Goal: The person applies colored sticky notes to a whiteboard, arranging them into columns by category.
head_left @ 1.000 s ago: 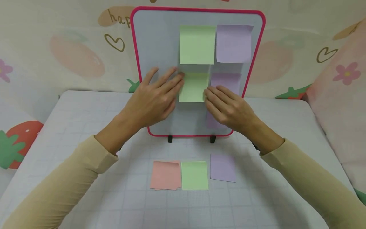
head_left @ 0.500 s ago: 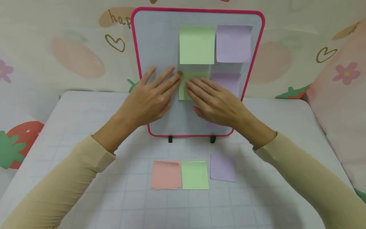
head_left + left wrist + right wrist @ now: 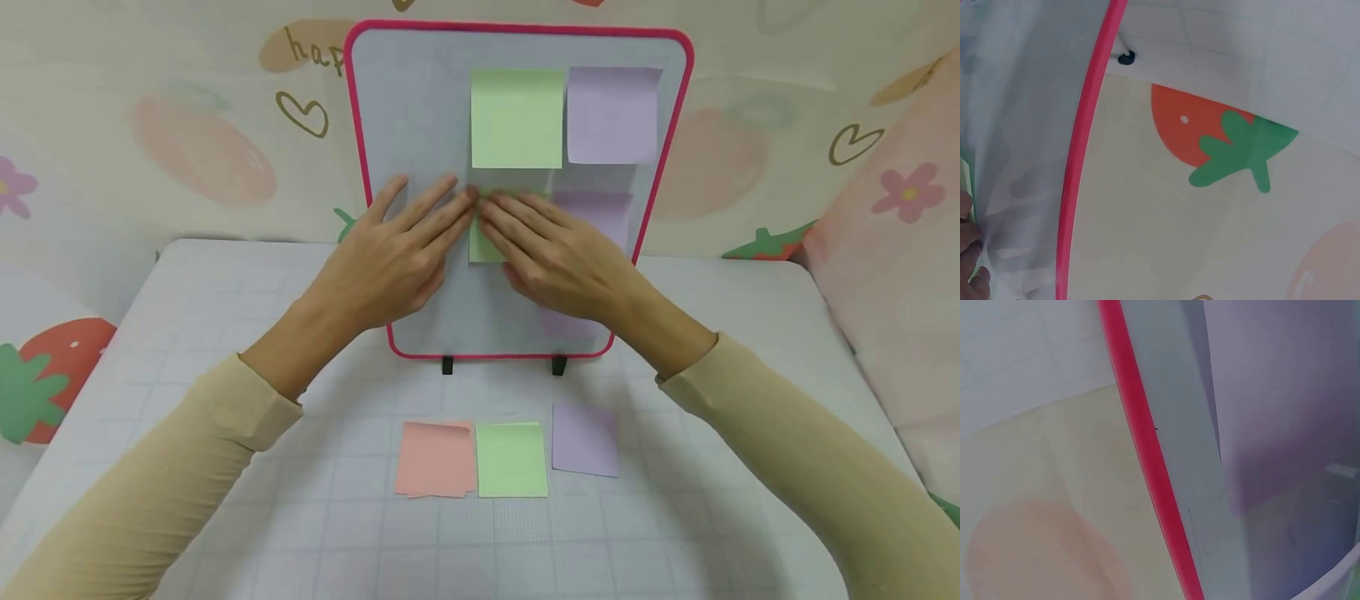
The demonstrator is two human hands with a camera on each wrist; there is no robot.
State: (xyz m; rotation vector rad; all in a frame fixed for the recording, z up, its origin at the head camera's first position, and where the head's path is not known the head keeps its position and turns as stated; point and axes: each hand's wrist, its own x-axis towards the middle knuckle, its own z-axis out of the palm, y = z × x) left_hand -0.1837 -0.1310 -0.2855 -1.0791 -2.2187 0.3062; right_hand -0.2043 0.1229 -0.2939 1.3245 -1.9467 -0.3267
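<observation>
While paper notes [image 3: 512, 461] lie nearest on the table [image 3: 450, 558], the left hand [image 3: 393, 254], fingers spread, and the right hand [image 3: 558, 257], fingers pressed together, touch the lower green note [image 3: 484, 246] on the white board [image 3: 412, 108], behind which the wall [image 3: 217, 50] says "hap".

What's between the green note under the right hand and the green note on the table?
In the head view, below the partly covered note: bare whiteboard, its pink edge, then tabletop. The right hand hides some of the board.
</observation>
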